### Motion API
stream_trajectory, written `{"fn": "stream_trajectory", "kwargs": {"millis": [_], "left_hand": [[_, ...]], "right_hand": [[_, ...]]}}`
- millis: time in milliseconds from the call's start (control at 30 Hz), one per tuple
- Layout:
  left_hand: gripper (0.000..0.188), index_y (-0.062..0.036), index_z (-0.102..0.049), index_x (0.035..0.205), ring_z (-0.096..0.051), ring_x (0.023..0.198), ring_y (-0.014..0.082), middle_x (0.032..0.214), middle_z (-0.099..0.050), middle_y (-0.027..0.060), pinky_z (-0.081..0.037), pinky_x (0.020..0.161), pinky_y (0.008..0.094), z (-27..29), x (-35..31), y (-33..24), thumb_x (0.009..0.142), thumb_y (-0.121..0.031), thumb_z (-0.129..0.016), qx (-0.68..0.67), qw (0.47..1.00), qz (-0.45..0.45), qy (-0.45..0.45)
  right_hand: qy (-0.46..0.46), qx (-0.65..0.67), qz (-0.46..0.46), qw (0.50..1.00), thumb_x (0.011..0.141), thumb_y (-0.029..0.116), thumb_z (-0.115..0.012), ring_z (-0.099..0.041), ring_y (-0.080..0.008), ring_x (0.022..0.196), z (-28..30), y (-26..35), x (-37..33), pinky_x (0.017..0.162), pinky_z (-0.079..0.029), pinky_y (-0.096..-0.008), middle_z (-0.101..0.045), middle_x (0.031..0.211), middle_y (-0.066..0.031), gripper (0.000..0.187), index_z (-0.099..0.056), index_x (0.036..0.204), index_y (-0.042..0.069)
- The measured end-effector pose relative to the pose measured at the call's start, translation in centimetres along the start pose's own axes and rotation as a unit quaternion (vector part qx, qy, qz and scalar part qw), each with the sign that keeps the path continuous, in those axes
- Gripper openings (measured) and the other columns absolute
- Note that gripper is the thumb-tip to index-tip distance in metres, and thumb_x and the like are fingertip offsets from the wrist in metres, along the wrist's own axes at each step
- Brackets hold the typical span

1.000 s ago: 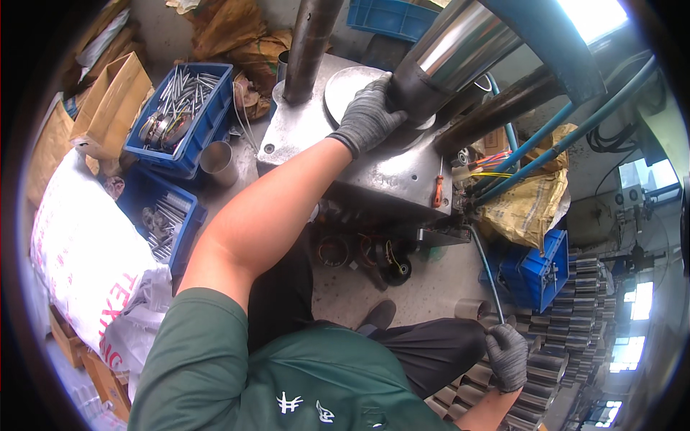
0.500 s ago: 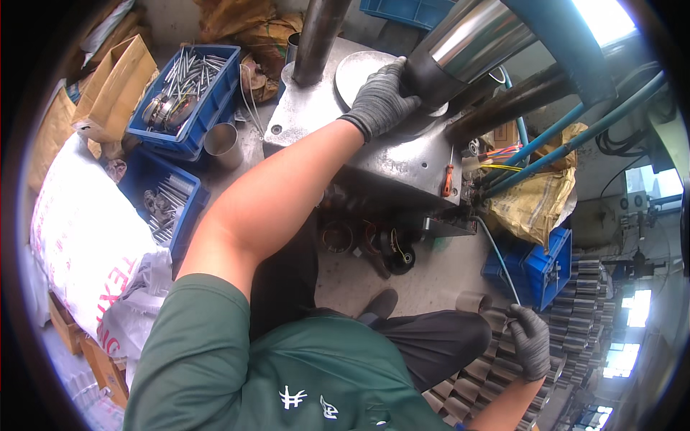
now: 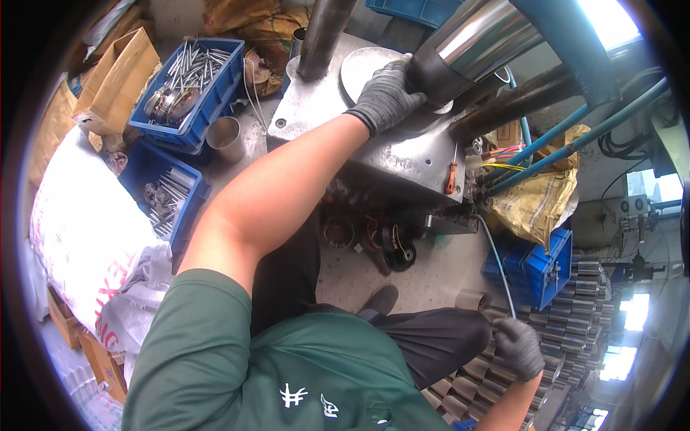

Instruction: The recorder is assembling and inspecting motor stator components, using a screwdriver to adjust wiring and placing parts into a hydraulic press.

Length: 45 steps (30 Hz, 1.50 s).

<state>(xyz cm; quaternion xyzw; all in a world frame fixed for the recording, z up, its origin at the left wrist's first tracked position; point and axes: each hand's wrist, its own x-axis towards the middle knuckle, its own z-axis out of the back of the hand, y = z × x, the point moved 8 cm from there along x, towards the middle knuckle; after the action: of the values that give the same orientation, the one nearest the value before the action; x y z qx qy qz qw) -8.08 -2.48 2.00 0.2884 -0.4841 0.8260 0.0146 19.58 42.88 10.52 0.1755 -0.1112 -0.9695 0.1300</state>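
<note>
My left hand (image 3: pixel 388 95), in a grey knit glove, is wrapped against the near left side of a dark metal sleeve (image 3: pixel 433 77). The sleeve sits under the shiny press ram (image 3: pixel 489 39), above the round plate (image 3: pixel 363 68) on the press table (image 3: pixel 402 161). The far side of the sleeve is hidden. Low on the right, my gloved right hand (image 3: pixel 519 350) is closed around the end of a thin light-blue rod (image 3: pixel 499 260), which runs up to the press. My right fingertips are partly hidden.
An orange-handled screwdriver (image 3: pixel 451 177) lies at the table's right edge. Blue crates (image 3: pixel 188 136) with metal rods and a metal cup (image 3: pixel 226 138) stand left. Rows of metal cylinders (image 3: pixel 575 316) fill the right floor. Blue hoses (image 3: pixel 553 140) cross beside the press. A white sack (image 3: pixel 86 230) lies left.
My right hand has shifted slightly left and down, and the rod's end has moved with it. My left hand stays at the sleeve. The whole view has shifted slightly.
</note>
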Motion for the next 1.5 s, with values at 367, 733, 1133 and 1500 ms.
{"fn": "stream_trajectory", "kwargs": {"millis": [367, 733, 1133, 1500], "left_hand": [[0.069, -0.0001, -0.050, 0.140, -0.064, 0.119, 0.0372, 0.123, -0.068, 0.0230, -0.049, 0.106, 0.0434, -0.2, 0.2, 0.8, 0.081, -0.021, -0.079, -0.015, 1.000, 0.001, -0.001], [0.087, 0.0016, -0.041, 0.152, -0.059, 0.126, 0.0395, 0.132, -0.063, 0.0248, -0.047, 0.110, 0.0455, -0.5, 0.0, 0.6, 0.081, -0.030, -0.081, -0.015, 1.000, 0.009, 0.025], [0.081, 0.0009, -0.044, 0.149, -0.062, 0.125, 0.0363, 0.130, -0.065, 0.0235, -0.047, 0.110, 0.0419, -0.1, -0.1, 0.5, 0.082, -0.025, -0.081, -0.007, 1.000, 0.013, 0.010], [0.085, 0.0006, -0.041, 0.152, -0.058, 0.130, 0.0372, 0.137, -0.061, 0.0246, -0.045, 0.113, 0.0423, 0.2, -0.3, -0.1, 0.083, -0.030, -0.081, 0.009, 1.000, 0.010, 0.009]], "right_hand": [[0.051, -0.041, 0.021, 0.998, 0.088, 0.002, -0.062, -0.071, -0.0214, 0.081, -0.7, -0.1, 0.4, 0.076, -0.056, -0.0328, -0.074, 0.095, -0.0144, 0.028, -0.073, 0.114, 0.000], [-0.095, 0.051, 0.009, 0.994, 0.090, 0.004, -0.063, -0.072, -0.0248, 0.080, 1.3, -0.9, -0.2, 0.075, -0.056, -0.0367, -0.075, 0.097, -0.0152, 0.025, -0.074, 0.112, 0.001], [0.026, -0.020, 0.045, 0.998, 0.089, 0.001, -0.060, -0.067, -0.0131, 0.077, 0.0, 0.1, 0.4, 0.067, -0.053, -0.0287, -0.072, 0.086, -0.0080, 0.031, -0.074, 0.116, 0.002], [0.015, 0.068, -0.074, 0.995, 0.092, 0.007, -0.065, -0.070, -0.0185, 0.081, 0.6, -1.5, 0.2, 0.075, -0.056, -0.0317, -0.074, 0.087, -0.0084, 0.023, -0.073, 0.113, 0.001]]}}
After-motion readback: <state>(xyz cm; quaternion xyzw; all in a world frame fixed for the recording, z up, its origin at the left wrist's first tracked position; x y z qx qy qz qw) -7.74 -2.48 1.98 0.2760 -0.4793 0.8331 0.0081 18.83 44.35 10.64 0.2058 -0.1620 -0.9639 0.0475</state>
